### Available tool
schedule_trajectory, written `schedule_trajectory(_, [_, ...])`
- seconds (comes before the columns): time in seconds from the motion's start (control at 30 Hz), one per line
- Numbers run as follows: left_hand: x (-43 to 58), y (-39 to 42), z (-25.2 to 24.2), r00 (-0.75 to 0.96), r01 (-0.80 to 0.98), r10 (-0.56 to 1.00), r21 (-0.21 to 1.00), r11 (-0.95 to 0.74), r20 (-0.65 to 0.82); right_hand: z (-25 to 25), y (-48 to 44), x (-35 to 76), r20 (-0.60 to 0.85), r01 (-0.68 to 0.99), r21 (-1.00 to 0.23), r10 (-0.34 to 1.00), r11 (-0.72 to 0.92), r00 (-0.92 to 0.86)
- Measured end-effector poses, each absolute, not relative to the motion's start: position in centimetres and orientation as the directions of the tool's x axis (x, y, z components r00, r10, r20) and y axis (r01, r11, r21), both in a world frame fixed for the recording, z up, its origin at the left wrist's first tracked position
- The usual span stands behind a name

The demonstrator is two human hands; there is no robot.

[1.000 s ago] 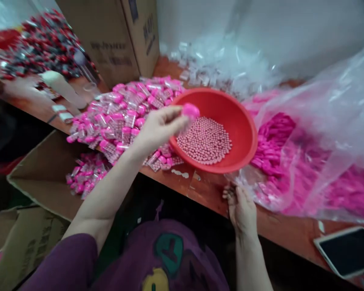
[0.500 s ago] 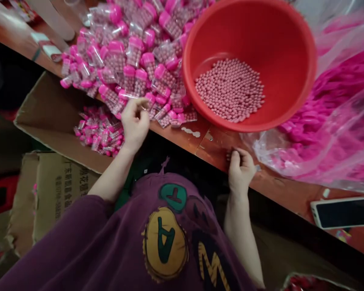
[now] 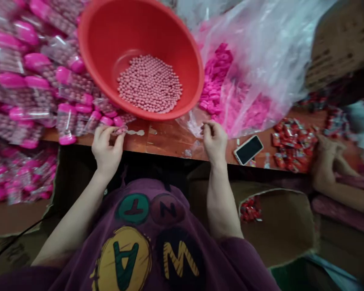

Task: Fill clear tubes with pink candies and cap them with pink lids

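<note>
My left hand (image 3: 107, 151) is closed at the table's front edge, its thumb and fingers pinching a small clear container (image 3: 121, 130) with pink in it. To its left and behind lie many clear bottles (image 3: 67, 117) of pink beads with bright pink caps. My right hand (image 3: 215, 141) is curled shut beside the plastic bag (image 3: 245, 109) of pink plastic caps (image 3: 214, 87). Whatever its fingers hold is too small to make out. Between and beyond both hands stands a red basin (image 3: 109, 52), tilted towards me, with small pink beads (image 3: 150, 85) in its bottom.
A phone (image 3: 248, 150) lies right of my right hand, with a heap of red-wrapped pieces (image 3: 294, 143) farther right. Another person's hands (image 3: 327, 161) are beside that heap. Below the table are a carton (image 3: 279, 230) at right and more filled bottles (image 3: 21, 173) at left.
The view has swung right, bringing the red-wrapped heap and the other person's hands in. My right hand has moved from the table below the basin to the bag of caps.
</note>
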State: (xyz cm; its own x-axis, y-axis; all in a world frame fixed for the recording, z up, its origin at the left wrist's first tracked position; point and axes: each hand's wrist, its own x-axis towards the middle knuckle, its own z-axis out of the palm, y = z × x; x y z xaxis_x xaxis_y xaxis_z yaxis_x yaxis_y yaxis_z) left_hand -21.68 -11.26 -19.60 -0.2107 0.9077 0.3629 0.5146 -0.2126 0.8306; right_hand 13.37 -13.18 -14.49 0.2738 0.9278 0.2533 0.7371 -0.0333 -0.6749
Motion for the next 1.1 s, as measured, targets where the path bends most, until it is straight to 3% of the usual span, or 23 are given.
schedule_trajectory(0.1, [-18.1,-12.5,-18.6,-0.035,0.424,0.945,0.861,-0.282,0.327,-14.5,-9.7,17.9,0.322,0.791,-0.605,0.881,-0.09,0.347])
schedule_trajectory(0.27, [-10.7,-13.1,-18.8,0.249,0.06,0.964,0.992,-0.107,0.088,-16.3,-4.1,19.3,0.233,0.896,-0.414,0.933,-0.162,0.276])
schedule_trajectory(0.47, [-8.8,-12.7,-20.1,0.292,0.088,0.948,0.983,-0.161,0.13,-18.0,-3.4,17.1,0.189,0.949,-0.263,0.955,-0.174,0.227])
schedule_trajectory(0.6, [-9.4,-12.6,-19.8,0.309,0.079,0.943,0.984,-0.157,0.126,-18.1,-4.8,16.7,0.182,0.939,-0.31,0.96,-0.15,0.213])
schedule_trajectory(0.73, [-9.4,-12.4,-19.5,0.32,0.061,0.944,0.993,-0.103,0.078,-17.8,-6.5,16.9,0.226,0.885,-0.439,0.933,-0.159,0.279])
schedule_trajectory(0.87, [-9.4,-12.3,-19.6,0.327,0.044,0.943,0.995,-0.086,0.067,-17.6,-8.1,17.4,0.164,0.82,-0.543,0.935,-0.18,0.314])
schedule_trajectory(1.0, [-9.5,-12.3,-19.8,0.335,0.038,0.939,0.995,-0.092,0.074,-17.6,-7.9,17.8,0.226,0.796,-0.579,0.903,-0.177,0.366])
schedule_trajectory(1.1, [-9.5,-12.3,-20.0,0.329,0.017,0.94,0.995,-0.094,0.084,-17.7,-6.8,17.2,0.213,0.822,-0.556,0.934,-0.125,0.286])
